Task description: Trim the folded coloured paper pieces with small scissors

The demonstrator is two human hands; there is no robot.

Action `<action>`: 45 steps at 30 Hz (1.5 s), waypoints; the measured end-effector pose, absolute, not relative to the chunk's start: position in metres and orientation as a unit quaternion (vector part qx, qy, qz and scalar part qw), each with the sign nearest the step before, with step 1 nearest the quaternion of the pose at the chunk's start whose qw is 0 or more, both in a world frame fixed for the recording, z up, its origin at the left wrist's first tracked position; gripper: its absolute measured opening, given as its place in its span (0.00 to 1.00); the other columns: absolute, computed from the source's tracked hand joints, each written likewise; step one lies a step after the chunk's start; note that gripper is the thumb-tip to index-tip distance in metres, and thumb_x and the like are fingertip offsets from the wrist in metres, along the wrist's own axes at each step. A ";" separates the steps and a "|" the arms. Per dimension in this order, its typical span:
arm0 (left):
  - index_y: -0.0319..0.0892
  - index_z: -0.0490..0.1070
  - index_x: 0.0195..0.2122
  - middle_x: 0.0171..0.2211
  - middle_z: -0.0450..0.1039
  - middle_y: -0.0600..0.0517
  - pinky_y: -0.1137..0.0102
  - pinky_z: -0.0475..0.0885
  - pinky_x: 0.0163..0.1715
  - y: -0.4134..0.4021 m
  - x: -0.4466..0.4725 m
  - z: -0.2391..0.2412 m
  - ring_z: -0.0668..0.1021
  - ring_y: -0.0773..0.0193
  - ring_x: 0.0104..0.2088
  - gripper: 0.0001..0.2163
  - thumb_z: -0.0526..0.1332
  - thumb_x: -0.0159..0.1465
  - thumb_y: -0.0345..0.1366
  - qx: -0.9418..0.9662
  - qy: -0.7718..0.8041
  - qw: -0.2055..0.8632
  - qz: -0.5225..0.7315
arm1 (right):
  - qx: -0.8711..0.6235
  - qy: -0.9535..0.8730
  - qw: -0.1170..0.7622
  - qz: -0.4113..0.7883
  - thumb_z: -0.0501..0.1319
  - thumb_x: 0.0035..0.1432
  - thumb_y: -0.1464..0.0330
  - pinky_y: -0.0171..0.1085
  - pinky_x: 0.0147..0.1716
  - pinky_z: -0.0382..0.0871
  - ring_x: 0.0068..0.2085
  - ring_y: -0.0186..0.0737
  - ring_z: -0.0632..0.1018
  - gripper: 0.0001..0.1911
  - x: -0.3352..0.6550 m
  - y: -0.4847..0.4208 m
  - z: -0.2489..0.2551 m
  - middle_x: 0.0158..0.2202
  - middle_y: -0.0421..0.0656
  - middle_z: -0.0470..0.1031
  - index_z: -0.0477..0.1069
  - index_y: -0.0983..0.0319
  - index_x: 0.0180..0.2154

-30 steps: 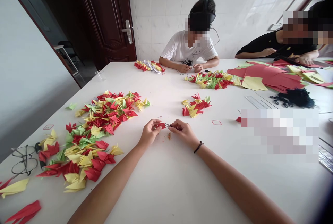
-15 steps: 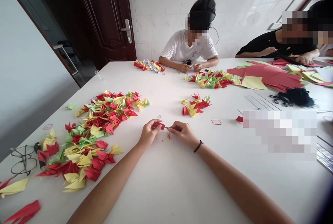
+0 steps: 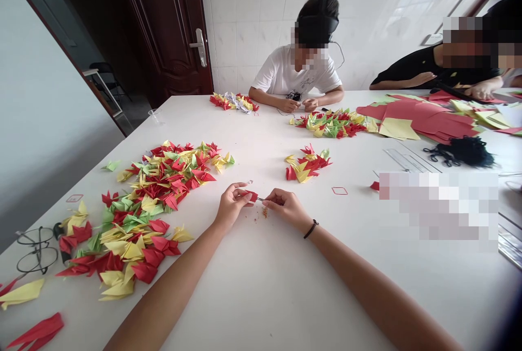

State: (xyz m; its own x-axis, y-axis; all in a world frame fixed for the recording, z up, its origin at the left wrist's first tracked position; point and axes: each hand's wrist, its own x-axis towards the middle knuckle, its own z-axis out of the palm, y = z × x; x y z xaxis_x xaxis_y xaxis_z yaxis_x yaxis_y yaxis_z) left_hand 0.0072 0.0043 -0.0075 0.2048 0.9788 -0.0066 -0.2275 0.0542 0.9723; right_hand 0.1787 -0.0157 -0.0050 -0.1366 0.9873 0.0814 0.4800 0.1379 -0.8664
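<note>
My left hand [image 3: 231, 207] is closed on a small piece of red folded paper [image 3: 252, 196], pinched between thumb and fingers. From the right, my right hand [image 3: 289, 208] grips a thin metal tool [image 3: 260, 199], whose tip meets the red paper; its exact kind is too small to make out. Just below the hands, tiny yellowish crumbs [image 3: 265, 213] lie scattered on the white table [image 3: 244, 285]. To the left spreads a large pile of red, yellow and green folded paper cranes [image 3: 163, 182]. A smaller group of cranes [image 3: 308, 166] rests beyond my right hand.
Eyeglasses [image 3: 36, 250] lie at the left. More cranes [image 3: 332, 123] and red and yellow paper sheets [image 3: 424, 114] cover the far side, near black cords [image 3: 460, 152]. A person in white [image 3: 297, 73] sits opposite; another in black [image 3: 424, 68] leans at the far right.
My left hand has shifted slightly up and left, still pinching the red paper. My right hand stays almost in place with the tool.
</note>
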 end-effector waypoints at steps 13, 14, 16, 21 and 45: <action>0.40 0.64 0.36 0.25 0.69 0.56 0.68 0.73 0.30 0.004 0.004 -0.004 0.75 0.66 0.29 0.15 0.64 0.48 0.35 0.468 0.387 0.636 0.477 | -0.511 -0.653 0.375 0.414 0.58 0.48 0.58 0.31 0.22 0.58 0.23 0.31 0.66 0.15 0.182 -0.013 -0.005 0.22 0.39 0.68 0.64 0.64 0.24; 0.40 0.64 0.36 0.25 0.69 0.56 0.67 0.73 0.30 0.004 0.004 -0.004 0.75 0.66 0.30 0.15 0.64 0.48 0.35 0.467 0.386 0.636 0.478 | -0.509 -0.652 0.375 0.418 0.59 0.48 0.58 0.31 0.22 0.58 0.22 0.30 0.65 0.15 0.182 -0.013 -0.004 0.21 0.39 0.67 0.64 0.64 0.24; 0.40 0.64 0.36 0.25 0.69 0.55 0.67 0.73 0.31 0.004 0.005 -0.004 0.75 0.65 0.32 0.15 0.64 0.48 0.35 0.464 0.387 0.636 0.481 | -0.507 -0.650 0.374 0.425 0.59 0.47 0.58 0.31 0.21 0.57 0.22 0.30 0.64 0.15 0.182 -0.013 -0.003 0.21 0.39 0.66 0.64 0.64 0.23; 0.40 0.64 0.36 0.27 0.71 0.53 0.68 0.73 0.29 0.005 0.004 -0.004 0.76 0.63 0.31 0.15 0.65 0.48 0.36 0.463 0.393 0.637 0.474 | -0.505 -0.642 0.372 0.441 0.59 0.47 0.58 0.30 0.20 0.55 0.21 0.29 0.63 0.15 0.182 -0.012 -0.002 0.20 0.38 0.65 0.64 0.64 0.23; 0.40 0.65 0.34 0.27 0.72 0.54 0.69 0.71 0.30 0.006 0.003 -0.004 0.76 0.65 0.31 0.14 0.65 0.47 0.34 0.442 0.381 0.663 0.469 | -0.501 -0.620 0.373 0.474 0.59 0.46 0.55 0.30 0.17 0.49 0.18 0.26 0.56 0.17 0.180 -0.012 0.000 0.16 0.33 0.57 0.63 0.64 0.23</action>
State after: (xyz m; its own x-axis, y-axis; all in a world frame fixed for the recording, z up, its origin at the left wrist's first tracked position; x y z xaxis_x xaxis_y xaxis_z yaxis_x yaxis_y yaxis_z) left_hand 0.0029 0.0063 -0.0040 0.2689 0.9588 -0.0911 -0.2848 0.1695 0.9435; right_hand 0.1799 -0.0121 0.0000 -0.2192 0.9756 -0.0129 0.2679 0.0475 -0.9623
